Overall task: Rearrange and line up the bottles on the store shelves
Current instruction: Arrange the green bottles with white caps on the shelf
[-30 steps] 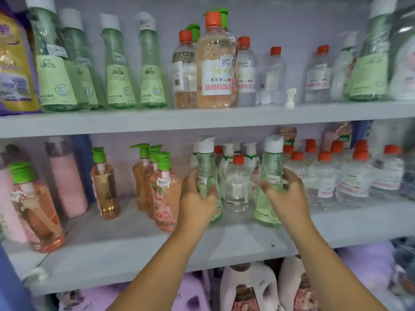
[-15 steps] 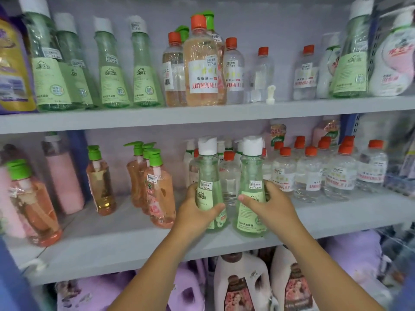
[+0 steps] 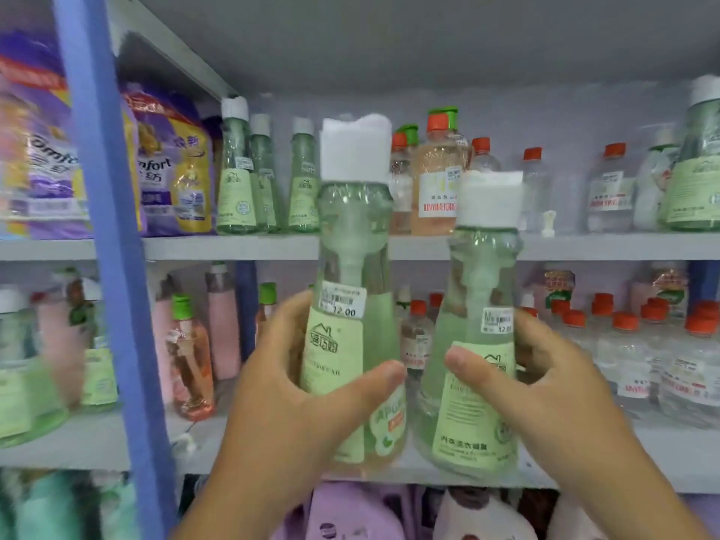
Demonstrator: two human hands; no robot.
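Two tall pale-green bottles with white caps and green labels are held up in front of the shelves. My left hand point(image 3: 296, 387) grips the left green bottle point(image 3: 352, 243) around its lower body. My right hand point(image 3: 533, 387) grips the right green bottle point(image 3: 481, 274), which sits slightly lower. Both bottles are off the middle shelf point(image 3: 662, 457) and close to the camera. More of the same green bottles point(image 3: 237, 177) stand in a row on the upper shelf point(image 3: 584, 245) at the left.
A blue upright post point(image 3: 105, 243) runs down the left. Purple softener bags point(image 3: 167, 165) stand upper left. Orange-capped clear bottles point(image 3: 627, 348) fill the middle shelf at right; peach pump bottles point(image 3: 191, 360) and pink bottles stand at left. Purple jugs point(image 3: 350, 512) sit below.
Both hands have lifted the two green bottles off the middle shelf and drawn them up toward the camera. The view has shifted to the left, bringing the blue post into sight.
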